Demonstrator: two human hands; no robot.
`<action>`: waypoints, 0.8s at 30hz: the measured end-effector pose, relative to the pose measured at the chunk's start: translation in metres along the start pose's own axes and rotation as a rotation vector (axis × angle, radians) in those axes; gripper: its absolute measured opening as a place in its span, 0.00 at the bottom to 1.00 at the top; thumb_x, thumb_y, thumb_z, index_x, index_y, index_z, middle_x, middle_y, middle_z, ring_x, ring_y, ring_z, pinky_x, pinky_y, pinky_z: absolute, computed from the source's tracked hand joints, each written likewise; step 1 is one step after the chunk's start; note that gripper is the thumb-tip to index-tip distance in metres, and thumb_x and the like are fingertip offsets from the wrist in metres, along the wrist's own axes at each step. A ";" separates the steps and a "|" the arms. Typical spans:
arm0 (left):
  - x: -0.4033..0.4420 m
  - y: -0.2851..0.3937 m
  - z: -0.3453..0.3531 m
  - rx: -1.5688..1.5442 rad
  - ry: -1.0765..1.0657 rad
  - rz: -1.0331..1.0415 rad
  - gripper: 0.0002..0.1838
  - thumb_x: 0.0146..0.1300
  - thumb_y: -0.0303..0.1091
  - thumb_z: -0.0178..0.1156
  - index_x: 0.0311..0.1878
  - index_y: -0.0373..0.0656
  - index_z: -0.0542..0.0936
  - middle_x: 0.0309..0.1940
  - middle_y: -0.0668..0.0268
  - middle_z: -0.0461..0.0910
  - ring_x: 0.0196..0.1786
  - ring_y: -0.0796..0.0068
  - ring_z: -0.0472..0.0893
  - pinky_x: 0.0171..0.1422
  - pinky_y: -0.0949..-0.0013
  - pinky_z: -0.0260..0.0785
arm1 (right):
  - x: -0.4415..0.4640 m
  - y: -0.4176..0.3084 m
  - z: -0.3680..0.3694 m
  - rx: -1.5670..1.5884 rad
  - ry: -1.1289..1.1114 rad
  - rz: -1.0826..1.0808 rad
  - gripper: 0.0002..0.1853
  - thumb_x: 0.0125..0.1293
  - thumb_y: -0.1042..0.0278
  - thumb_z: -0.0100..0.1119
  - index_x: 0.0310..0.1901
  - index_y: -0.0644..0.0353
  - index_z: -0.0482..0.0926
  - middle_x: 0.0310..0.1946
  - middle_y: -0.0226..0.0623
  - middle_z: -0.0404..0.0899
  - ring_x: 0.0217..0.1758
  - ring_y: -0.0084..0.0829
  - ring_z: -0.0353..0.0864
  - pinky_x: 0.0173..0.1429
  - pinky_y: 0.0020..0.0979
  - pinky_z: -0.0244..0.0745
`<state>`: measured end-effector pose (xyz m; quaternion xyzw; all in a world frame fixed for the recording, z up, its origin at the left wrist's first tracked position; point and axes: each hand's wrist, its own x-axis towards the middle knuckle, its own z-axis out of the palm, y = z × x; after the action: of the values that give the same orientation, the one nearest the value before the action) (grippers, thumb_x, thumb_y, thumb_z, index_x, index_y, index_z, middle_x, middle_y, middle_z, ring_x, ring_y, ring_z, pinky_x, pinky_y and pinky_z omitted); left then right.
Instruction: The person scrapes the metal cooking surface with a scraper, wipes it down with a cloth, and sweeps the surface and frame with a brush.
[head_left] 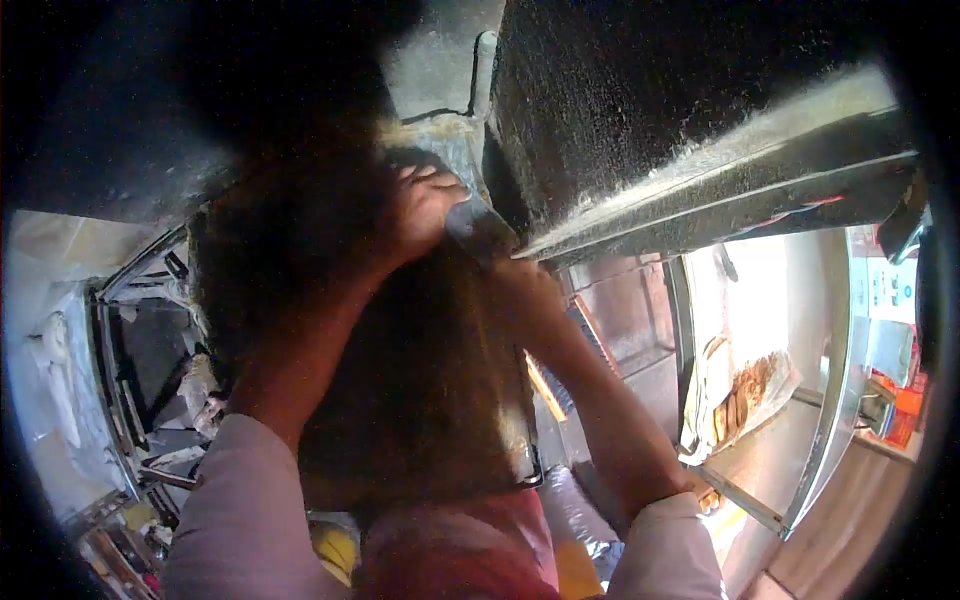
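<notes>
A dark, flat, blade-like tool [482, 228] slants across the shadowed top of a dark work surface [420, 370]. My right hand [525, 290] is closed around its near end; the grip itself lies in shadow. At the far end, my left hand [428, 205] lies with fingers stretched out beside or on the tool, over a pale, worn patch [450, 145] of the surface. Deep shadow hides much of the left hand's underside, so whether it presses on the tool cannot be made out.
A large black, rough-faced block or panel [680, 110] hangs close on the right, with a pale dusty edge. Beyond stand a glass-sided case [820, 400] and a bag with brown contents [750, 395]. To the left is a cluttered dark metal frame [110, 370].
</notes>
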<state>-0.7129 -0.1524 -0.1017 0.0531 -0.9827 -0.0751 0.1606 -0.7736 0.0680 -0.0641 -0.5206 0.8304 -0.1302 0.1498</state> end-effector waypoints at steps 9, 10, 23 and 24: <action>-0.033 0.034 -0.017 0.143 0.181 0.051 0.13 0.54 0.29 0.55 0.41 0.49 0.84 0.43 0.64 0.81 0.50 0.57 0.77 0.59 0.54 0.64 | -0.023 -0.008 -0.014 -0.053 -0.146 0.038 0.08 0.61 0.68 0.52 0.41 0.59 0.74 0.32 0.42 0.79 0.33 0.41 0.82 0.32 0.35 0.79; -0.053 0.041 -0.032 0.170 0.181 0.046 0.13 0.54 0.29 0.55 0.41 0.49 0.84 0.43 0.64 0.81 0.50 0.57 0.77 0.59 0.54 0.64 | -0.036 -0.030 -0.028 -0.034 -0.256 0.095 0.09 0.61 0.68 0.51 0.42 0.58 0.75 0.32 0.44 0.79 0.34 0.41 0.82 0.32 0.38 0.80; -0.021 -0.002 -0.022 0.072 0.166 0.009 0.11 0.53 0.28 0.57 0.40 0.47 0.83 0.41 0.58 0.81 0.48 0.57 0.78 0.56 0.54 0.66 | 0.015 0.011 0.018 0.199 0.184 -0.308 0.08 0.58 0.72 0.50 0.39 0.57 0.77 0.32 0.42 0.79 0.35 0.43 0.80 0.39 0.42 0.77; -0.051 -0.001 -0.032 0.063 0.185 0.026 0.12 0.53 0.28 0.56 0.40 0.47 0.83 0.41 0.57 0.81 0.48 0.57 0.78 0.56 0.54 0.66 | 0.006 -0.009 0.014 -0.013 0.026 -0.218 0.09 0.61 0.72 0.47 0.38 0.58 0.77 0.31 0.46 0.81 0.37 0.46 0.83 0.38 0.45 0.78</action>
<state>-0.6544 -0.1513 -0.0879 0.0520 -0.9662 -0.0370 0.2499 -0.7632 0.0573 -0.0740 -0.6070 0.7715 -0.1471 0.1208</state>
